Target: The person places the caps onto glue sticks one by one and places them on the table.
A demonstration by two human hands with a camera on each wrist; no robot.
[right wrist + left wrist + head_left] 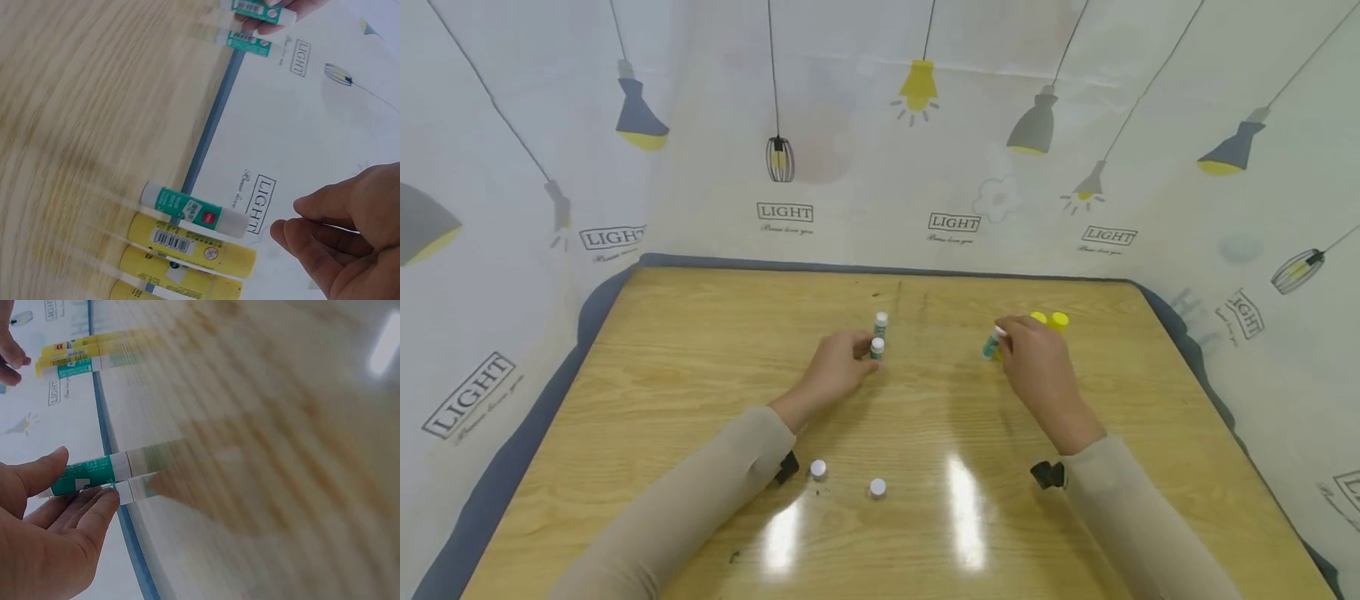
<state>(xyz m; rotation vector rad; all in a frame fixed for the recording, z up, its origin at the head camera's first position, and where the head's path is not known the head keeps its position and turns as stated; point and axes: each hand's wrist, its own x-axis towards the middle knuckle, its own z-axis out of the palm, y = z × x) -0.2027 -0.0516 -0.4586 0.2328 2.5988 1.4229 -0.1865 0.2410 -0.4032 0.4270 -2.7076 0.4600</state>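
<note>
My left hand (833, 367) holds a green glue stick (84, 475) with a white cap, thumb on one side and fingers on the other. Right behind it stands a second green glue stick (247, 44), partly hidden by the hand in the left wrist view. At the right, another green glue stick (187, 209) stands beside a row of yellow glue sticks (194, 244). My right hand (340, 231) is near that green stick's white cap, its fingers loosely bent and a small gap between fingertips and cap in the right wrist view.
Two small white round caps (877, 488) lie on the wooden table (925, 417), nearer to me. A dark blue edging (880, 268) runs along the table's back. Behind it hangs a white cloth (865, 233) printed with lamps and lettering.
</note>
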